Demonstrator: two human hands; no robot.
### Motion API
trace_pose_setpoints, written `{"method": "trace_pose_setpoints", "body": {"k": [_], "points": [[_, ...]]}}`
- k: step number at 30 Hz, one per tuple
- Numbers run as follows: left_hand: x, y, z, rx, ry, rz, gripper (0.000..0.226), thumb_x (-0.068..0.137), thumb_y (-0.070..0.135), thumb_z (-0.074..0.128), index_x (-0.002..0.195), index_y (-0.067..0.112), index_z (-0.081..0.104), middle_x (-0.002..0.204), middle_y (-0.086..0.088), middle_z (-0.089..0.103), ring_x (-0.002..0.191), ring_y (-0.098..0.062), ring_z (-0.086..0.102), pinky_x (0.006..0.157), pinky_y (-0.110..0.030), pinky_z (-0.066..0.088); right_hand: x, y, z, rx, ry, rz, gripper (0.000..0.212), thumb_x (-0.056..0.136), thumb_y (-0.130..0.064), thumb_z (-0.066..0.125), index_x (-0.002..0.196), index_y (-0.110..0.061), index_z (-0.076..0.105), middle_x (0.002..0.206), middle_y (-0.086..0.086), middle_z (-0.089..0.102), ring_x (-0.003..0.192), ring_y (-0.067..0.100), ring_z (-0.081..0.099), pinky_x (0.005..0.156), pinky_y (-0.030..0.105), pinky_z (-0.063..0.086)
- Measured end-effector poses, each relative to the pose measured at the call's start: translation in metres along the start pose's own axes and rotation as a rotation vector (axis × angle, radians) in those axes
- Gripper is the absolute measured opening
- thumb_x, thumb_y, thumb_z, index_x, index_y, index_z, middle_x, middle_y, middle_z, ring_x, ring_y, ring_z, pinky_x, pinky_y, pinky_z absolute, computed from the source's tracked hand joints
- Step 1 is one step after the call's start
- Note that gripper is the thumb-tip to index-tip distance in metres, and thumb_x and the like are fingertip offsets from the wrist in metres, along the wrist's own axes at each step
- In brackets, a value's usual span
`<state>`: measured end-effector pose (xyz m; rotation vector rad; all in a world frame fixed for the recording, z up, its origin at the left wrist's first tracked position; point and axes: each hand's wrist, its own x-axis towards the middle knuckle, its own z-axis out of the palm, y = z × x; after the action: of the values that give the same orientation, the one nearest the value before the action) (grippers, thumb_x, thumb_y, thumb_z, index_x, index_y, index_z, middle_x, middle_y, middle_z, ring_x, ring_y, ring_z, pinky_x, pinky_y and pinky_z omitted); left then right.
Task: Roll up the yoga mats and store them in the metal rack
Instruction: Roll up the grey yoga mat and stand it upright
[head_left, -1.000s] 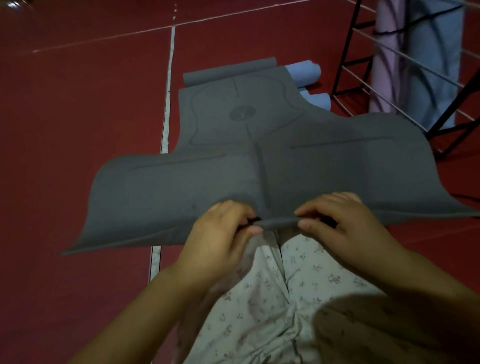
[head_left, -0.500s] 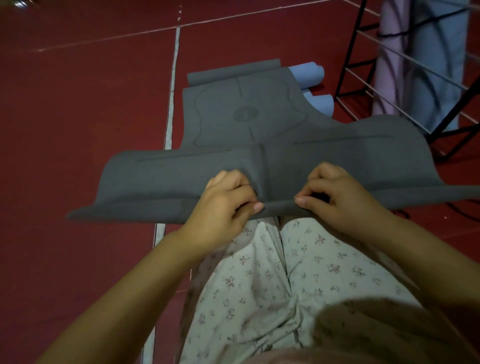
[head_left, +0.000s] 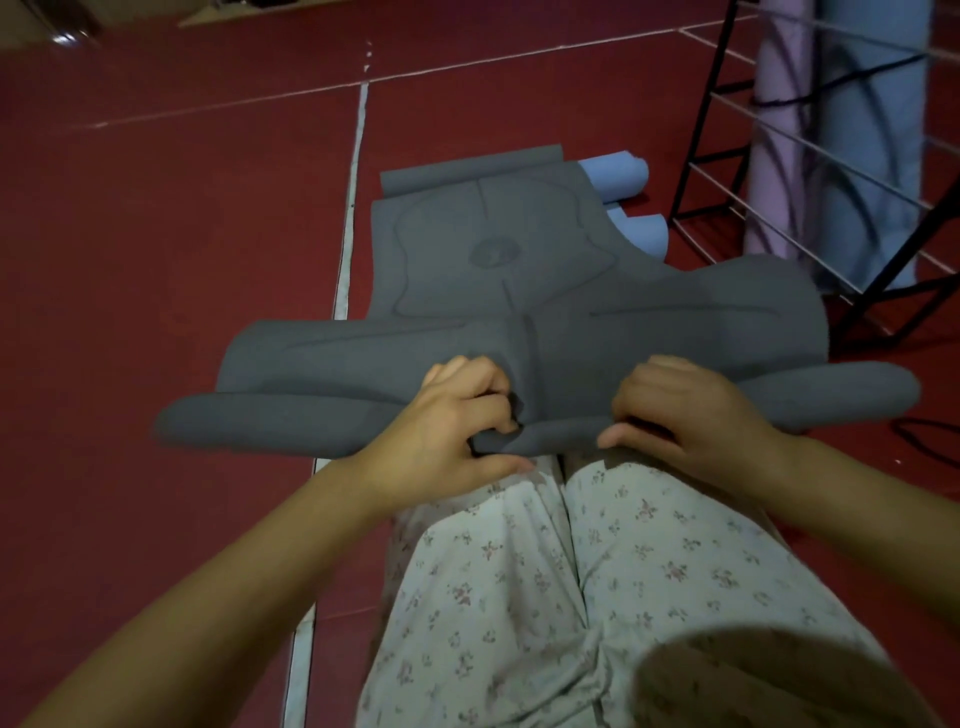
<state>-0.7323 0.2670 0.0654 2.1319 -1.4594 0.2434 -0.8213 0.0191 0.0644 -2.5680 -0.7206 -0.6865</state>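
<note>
Grey yoga mat (head_left: 519, 291): near edge curled into a roll over the knees | left hand (head_left: 447, 426), right hand (head_left: 680, 410): both gripping the roll | beyond: two blue rolled mats (head_left: 618, 174) on red floor (head_left: 156, 234) | far right: metal rack (head_left: 727, 130) holding upright rolled mats.

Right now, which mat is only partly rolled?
The grey mat, gripped by both hands; the blue mats on the floor behind it and those in the rack are fully rolled.

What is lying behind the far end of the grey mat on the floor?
Two rolled light-blue mats stick out past the grey mat on its right side, beside the black metal rack. Only their ends show; the rest lies hidden behind the grey mat.
</note>
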Motion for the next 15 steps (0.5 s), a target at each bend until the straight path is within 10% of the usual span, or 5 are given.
{"method": "trace_pose_setpoints", "body": {"k": [15], "points": [[0.001,0.004,-0.009,0.214,0.010,0.102,0.043,0.082,0.050,0.058,0.087,0.011,0.075,0.077,0.002,0.054,0.071,-0.011,0.045,0.059,-0.021,0.039,-0.029,-0.027,0.002,-0.440,0.098,0.084,0.029,0.085,-0.029,0.050,0.089,-0.013,0.074,0.077,-0.002,0.064,0.072,0.020,0.061,0.081,0.033,0.033]]}}
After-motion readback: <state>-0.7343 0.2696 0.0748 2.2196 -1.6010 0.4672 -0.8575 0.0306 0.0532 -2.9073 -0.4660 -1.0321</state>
